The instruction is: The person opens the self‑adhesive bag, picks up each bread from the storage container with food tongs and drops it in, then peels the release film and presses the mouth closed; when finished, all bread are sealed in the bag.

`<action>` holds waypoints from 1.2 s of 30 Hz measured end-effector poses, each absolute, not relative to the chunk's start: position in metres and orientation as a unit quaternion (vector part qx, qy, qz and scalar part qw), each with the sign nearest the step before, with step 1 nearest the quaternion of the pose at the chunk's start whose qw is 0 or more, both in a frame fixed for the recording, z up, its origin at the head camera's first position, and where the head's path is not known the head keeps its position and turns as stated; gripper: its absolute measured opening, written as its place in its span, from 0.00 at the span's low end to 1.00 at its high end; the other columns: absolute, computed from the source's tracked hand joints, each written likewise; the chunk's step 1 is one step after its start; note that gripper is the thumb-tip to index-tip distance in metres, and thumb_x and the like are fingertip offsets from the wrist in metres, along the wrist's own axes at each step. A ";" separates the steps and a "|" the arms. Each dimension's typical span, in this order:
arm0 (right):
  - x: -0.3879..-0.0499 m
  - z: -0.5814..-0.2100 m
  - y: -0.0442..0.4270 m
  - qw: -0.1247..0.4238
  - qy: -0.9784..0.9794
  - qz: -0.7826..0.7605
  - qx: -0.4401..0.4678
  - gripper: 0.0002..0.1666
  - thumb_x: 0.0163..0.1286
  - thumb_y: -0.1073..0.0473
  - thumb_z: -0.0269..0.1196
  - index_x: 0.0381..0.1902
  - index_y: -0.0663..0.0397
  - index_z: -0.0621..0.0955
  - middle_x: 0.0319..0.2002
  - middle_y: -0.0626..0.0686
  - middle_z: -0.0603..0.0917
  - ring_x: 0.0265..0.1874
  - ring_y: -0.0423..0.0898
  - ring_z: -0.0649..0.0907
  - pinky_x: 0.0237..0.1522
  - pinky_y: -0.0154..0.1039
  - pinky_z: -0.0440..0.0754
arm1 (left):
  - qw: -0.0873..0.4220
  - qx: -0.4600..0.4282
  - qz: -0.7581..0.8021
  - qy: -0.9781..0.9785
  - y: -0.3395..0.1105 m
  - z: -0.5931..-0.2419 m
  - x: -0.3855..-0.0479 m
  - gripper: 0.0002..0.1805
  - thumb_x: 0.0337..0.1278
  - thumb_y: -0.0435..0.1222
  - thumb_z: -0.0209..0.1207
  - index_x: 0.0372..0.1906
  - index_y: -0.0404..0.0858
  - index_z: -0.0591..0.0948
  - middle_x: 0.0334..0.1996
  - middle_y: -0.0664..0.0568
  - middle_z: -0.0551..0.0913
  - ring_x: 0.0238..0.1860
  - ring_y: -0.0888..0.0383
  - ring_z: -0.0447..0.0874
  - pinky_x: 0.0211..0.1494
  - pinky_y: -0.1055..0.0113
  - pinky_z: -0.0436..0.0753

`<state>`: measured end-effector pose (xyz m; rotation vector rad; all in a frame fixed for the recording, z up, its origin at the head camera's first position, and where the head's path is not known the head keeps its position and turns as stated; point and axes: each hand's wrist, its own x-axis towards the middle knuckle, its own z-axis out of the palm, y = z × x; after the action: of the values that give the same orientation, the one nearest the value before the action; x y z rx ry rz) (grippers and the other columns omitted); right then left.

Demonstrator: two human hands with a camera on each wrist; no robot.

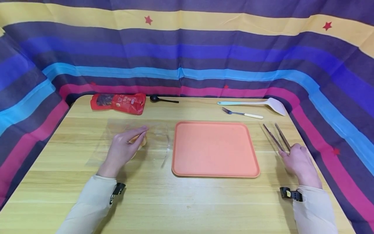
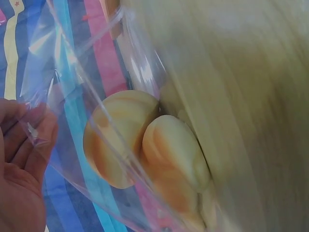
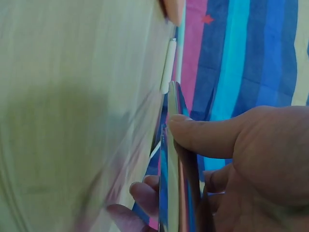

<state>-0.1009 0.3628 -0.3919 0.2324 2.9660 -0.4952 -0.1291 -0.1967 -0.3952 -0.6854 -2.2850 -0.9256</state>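
My left hand (image 1: pixel 124 148) pinches the upper edge of a clear plastic bag (image 1: pixel 157 149) on the left side of the table. Inside the bag, the left wrist view shows rounded, golden-brown bread rolls (image 2: pixel 171 150) lying against one another. Seen from the head, the hand covers most of the rolls. Over at the right, my right hand (image 1: pixel 299 161) grips a pair of metal tongs (image 1: pixel 274 138), whose two arms stand apart and point toward the back of the table. The thumb presses along one arm of the tongs (image 3: pixel 173 140) in the right wrist view.
Between the hands lies a pink tray (image 1: pixel 216 149). Along the back are a red food packet (image 1: pixel 125 103), a black spoon (image 1: pixel 163 99), a fork (image 1: pixel 242 113) with a white handle, and a white spatula (image 1: pixel 263 102). A striped cloth (image 1: pixel 187 52) borders the table's back and sides.
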 end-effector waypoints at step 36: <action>-0.104 -0.387 0.344 -0.093 0.980 -0.175 0.026 0.35 0.74 0.48 0.56 0.54 0.81 0.69 0.49 0.79 0.63 0.51 0.76 0.59 0.47 0.70 0.60 | 0.268 -0.237 -0.358 -0.862 -0.201 -0.391 -0.128 0.18 0.49 0.19 0.68 0.48 0.32 0.86 0.45 0.44 0.87 0.46 0.47 0.86 0.41 0.62 0.85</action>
<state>-0.1038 0.3441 -0.3870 0.0869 3.2754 -0.5834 -0.1275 -0.2009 -0.3910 -0.6402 -2.3250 -0.9667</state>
